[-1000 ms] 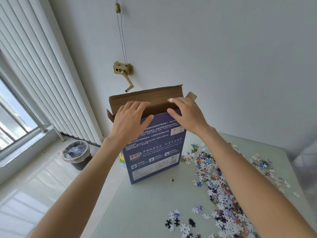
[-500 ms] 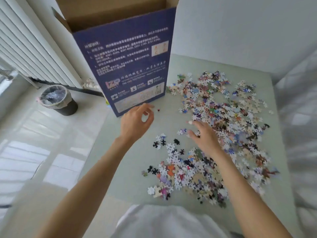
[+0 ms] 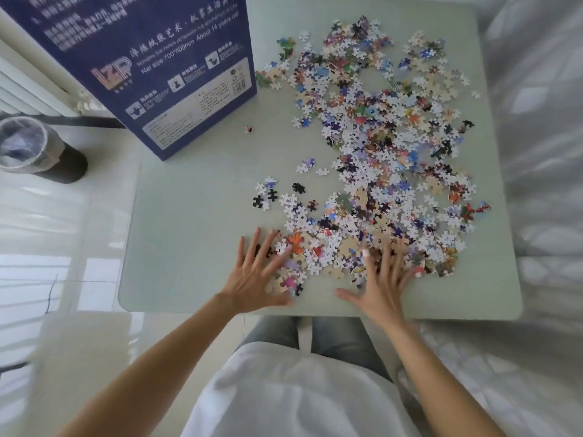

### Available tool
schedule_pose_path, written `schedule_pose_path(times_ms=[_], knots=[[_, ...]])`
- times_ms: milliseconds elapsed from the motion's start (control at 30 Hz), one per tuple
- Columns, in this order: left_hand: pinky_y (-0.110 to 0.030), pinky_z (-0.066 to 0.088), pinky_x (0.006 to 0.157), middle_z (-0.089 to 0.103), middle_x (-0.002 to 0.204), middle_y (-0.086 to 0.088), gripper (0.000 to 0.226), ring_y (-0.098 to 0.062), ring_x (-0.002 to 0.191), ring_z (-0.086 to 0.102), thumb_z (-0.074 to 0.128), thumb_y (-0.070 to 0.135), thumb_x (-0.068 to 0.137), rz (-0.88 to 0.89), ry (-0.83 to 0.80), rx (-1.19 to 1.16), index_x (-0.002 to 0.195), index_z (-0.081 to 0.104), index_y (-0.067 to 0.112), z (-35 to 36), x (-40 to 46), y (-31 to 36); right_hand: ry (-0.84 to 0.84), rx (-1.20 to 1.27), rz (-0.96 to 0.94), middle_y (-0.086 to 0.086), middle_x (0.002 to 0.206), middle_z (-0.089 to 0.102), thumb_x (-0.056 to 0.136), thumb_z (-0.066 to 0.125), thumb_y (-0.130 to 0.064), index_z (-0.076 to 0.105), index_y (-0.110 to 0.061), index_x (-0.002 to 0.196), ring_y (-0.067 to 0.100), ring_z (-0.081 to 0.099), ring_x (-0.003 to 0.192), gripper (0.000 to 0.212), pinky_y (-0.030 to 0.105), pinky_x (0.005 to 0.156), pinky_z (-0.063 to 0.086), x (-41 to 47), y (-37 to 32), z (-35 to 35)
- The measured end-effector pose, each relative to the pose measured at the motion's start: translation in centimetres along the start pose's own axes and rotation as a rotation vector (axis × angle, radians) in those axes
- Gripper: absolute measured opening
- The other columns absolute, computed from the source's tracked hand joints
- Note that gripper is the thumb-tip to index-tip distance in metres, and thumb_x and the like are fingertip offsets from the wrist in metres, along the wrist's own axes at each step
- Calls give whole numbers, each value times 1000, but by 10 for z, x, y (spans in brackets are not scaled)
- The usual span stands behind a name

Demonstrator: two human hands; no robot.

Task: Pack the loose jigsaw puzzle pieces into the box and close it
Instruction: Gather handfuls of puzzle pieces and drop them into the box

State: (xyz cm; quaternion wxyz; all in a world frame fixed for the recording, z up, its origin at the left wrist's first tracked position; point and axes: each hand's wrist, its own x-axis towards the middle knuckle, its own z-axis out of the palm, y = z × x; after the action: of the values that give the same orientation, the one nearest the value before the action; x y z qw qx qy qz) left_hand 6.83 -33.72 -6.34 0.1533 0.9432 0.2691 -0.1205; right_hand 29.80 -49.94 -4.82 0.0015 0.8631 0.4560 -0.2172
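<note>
Left hand [image 3: 252,279], right hand [image 3: 383,280]: fingers spread wide, flat on multicoloured loose cardboard puzzle pieces [image 3: 378,146] near tabletop's [image 3: 189,222] front edge, apparently to gather them.

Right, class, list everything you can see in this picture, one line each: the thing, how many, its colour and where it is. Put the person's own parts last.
Table: one, pale green, centre of view.
Puzzle box: one, dark blue with white print, standing upright at the table's far left; its top is out of frame.
Loose puzzle pieces: too many to count, multicoloured and white, spread over the table's right half.
Stray black pieces: a few, left of the main spread.
Waste bin: one, dark with a clear liner, on the floor at left.
Floor: white, glossy, left side.
Left hand: fingers spread, flat on the near edge of the pieces.
Right hand: fingers spread, flat on the pieces.
</note>
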Motion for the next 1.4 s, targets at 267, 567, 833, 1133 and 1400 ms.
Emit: schedule_pose_path(times_ms=[267, 567, 833, 1133, 1400], knots=[[-48, 7, 117, -2, 156, -18, 90, -37, 143, -5, 20, 80, 81, -129, 136, -38, 150, 2, 25, -11, 73, 22, 45, -25, 19, 7, 154, -19, 78, -2, -79, -19, -36, 142, 38, -19, 139, 79, 67, 107, -7, 64, -47, 1], [-44, 20, 114, 25, 153, -2, 81, -24, 141, 18, 28, 79, 76, -153, 217, -316, 144, 26, 35, -63, 135, 11, 211, -12, -104, 6, 151, 24, 76, 39, -77, 51, -24, 121, 34, 11, 140, 71, 52, 109, 9, 140, -28, -72], [-40, -5, 116, -4, 158, -5, 99, -22, 144, -9, 32, 83, 72, -601, 304, -290, 149, 6, 28, -91, 171, -74, 170, 52, -466, 11, 149, 31, 91, 33, -53, 53, -12, 122, 27, 19, 141, 56, 42, 115, 7, 219, -53, -108], [-43, -7, 117, -16, 156, -1, 91, -12, 141, -21, 0, 83, 75, -200, 56, -274, 148, -7, 29, -84, 201, -32, -37, -159, -787, 1, 156, 13, 95, 41, -42, 40, -28, 138, 26, 0, 144, 45, 47, 116, -2, 347, -99, -130], [-42, 21, 115, 30, 151, -5, 62, -22, 141, 21, 41, 47, 90, -308, 429, -358, 144, 30, 18, -128, 265, -71, 11, -154, -809, 5, 141, 43, 85, 58, -32, 53, -15, 125, 28, 28, 137, 44, 43, 112, 19, 348, -56, -127]])
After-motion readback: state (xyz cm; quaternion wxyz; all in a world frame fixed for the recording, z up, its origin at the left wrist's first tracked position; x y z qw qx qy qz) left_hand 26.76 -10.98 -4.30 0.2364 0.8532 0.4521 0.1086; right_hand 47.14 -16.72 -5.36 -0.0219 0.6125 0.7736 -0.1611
